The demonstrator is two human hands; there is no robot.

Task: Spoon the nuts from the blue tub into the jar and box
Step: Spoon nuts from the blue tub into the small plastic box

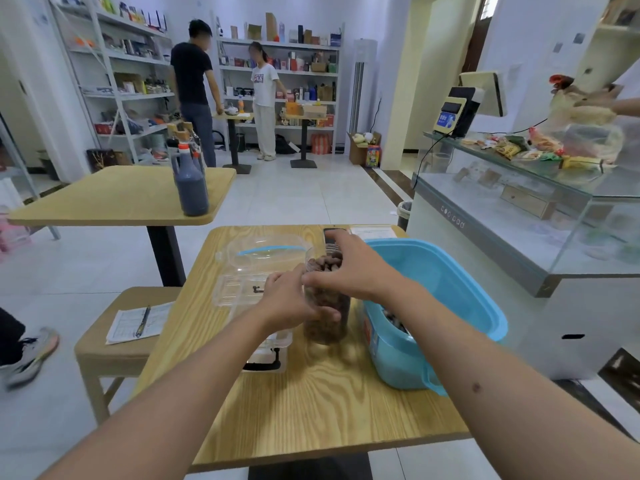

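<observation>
A clear jar (327,306) filled with brown nuts stands upright in the middle of the wooden table (311,403). My left hand (289,299) grips the jar's left side, fingers wrapped round its lower half. My right hand (343,265) grips the jar's rim from above and the right. To its right stands the blue tub (429,306), open, with a few nuts visible low against its near wall. Left of the jar lies a clear plastic box (249,289) with black clasps, partly hidden by my left forearm. No spoon is visible.
A clear lid (266,249) lies behind the box. A dark phone (332,235) and a paper (374,233) sit at the table's far edge. A stool (117,337) with a form and pen stands left. A glass counter (519,209) runs along the right; two people stand far back.
</observation>
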